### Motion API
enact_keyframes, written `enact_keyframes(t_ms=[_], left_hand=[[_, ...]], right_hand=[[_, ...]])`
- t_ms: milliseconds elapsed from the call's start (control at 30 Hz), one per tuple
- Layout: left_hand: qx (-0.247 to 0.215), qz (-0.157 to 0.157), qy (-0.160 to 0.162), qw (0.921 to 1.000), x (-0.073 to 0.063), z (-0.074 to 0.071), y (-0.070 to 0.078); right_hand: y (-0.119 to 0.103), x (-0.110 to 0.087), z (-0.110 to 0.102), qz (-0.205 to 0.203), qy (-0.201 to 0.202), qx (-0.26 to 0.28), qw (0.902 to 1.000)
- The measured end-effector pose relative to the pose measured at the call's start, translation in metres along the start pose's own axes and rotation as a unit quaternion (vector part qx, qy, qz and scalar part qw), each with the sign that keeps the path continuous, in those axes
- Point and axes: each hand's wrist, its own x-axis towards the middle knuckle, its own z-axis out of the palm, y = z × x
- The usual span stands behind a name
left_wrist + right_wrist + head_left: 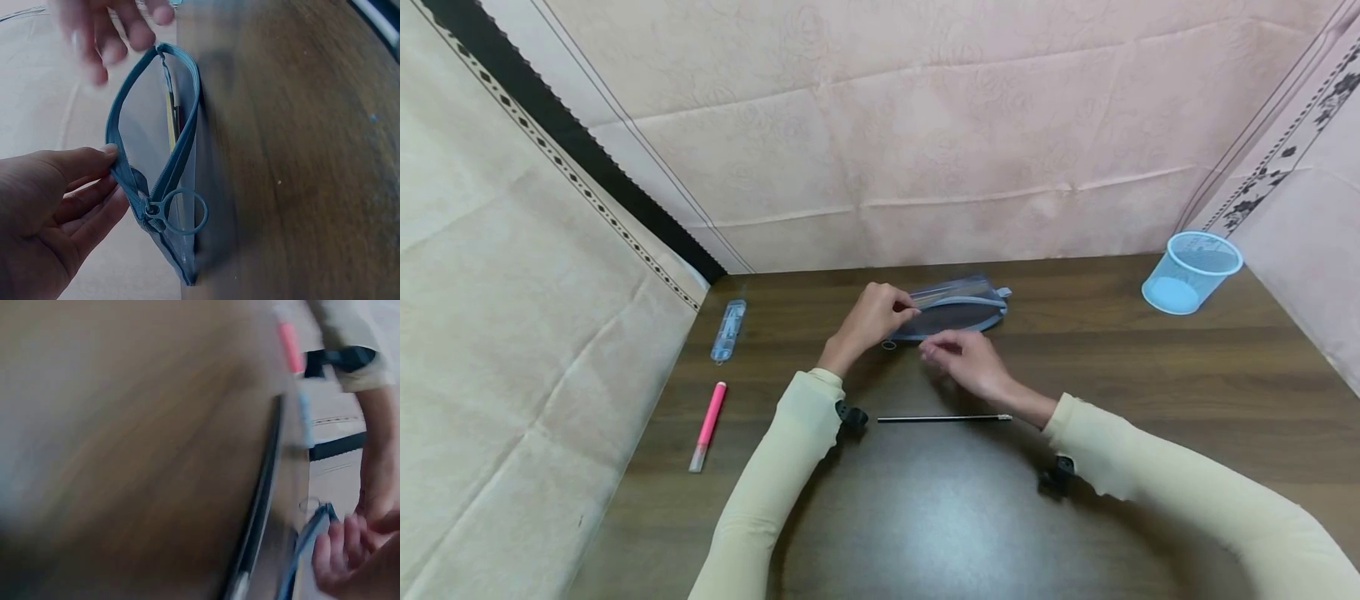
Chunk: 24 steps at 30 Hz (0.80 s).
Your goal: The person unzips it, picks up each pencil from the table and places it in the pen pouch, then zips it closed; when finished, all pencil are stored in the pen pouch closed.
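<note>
A see-through pencil pouch point(958, 315) with a blue zipper lies toward the back of the table. My left hand point(874, 318) pinches the rim of its unzipped mouth between thumb and fingers. In the left wrist view the pouch point(156, 169) gapes, with a yellow pencil point(171, 128) and a dark thin item inside; a ring pull point(187, 211) hangs at the near end of the zipper. My right hand point(966, 362) hovers just in front of the pouch, fingers loosely bent and holding nothing. A black pencil point(944, 418) lies crosswise on the table, nearer than both hands.
To the left, a pink marker point(708, 427) with a clear end lies below a small blue translucent case point(728, 331), contents unclear. A light-blue cup point(1192, 272) leans at the table's back right. Cloth point(925, 150) hangs behind the brown table point(1187, 400).
</note>
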Motion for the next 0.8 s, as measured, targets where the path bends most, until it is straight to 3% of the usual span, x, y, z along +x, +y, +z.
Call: enact_keyframes(t_ms=[33, 67, 133, 200, 267, 433, 733, 800], left_hand=[[0.000, 0.000, 0.000, 1.0000, 0.000, 0.000, 0.000], [0.000, -0.001, -0.001, 1.0000, 0.000, 0.000, 0.000], [-0.001, -0.002, -0.002, 1.0000, 0.000, 0.000, 0.001], [-0.001, -0.004, -0.003, 1.0000, -0.001, 0.000, 0.001], [-0.002, -0.005, -0.003, 1.0000, -0.001, 0.000, 0.001], [0.000, -0.004, 0.000, 1.0000, -0.002, 0.000, 0.002], [-0.006, -0.009, 0.000, 0.9999, -0.003, 0.002, 0.000], [-0.007, -0.008, 0.002, 0.9999, -0.003, 0.002, 0.000]], right_hand=[[0.001, -0.004, 0.000, -0.056, -0.012, -0.071, 0.9958], [0.002, -0.007, -0.001, -0.107, -0.025, -0.131, 0.9853], [0.004, -0.013, -0.003, -0.178, -0.068, -0.197, 0.9617], [0.004, -0.017, -0.003, -0.212, -0.117, -0.231, 0.9423], [0.004, -0.020, -0.003, -0.215, -0.158, -0.250, 0.9307], [0.004, -0.026, 0.002, -0.207, -0.185, -0.284, 0.9179], [0.013, -0.027, 0.006, -0.194, -0.195, -0.292, 0.9160], [0.030, -0.021, 0.005, -0.218, -0.200, -0.282, 0.9126]])
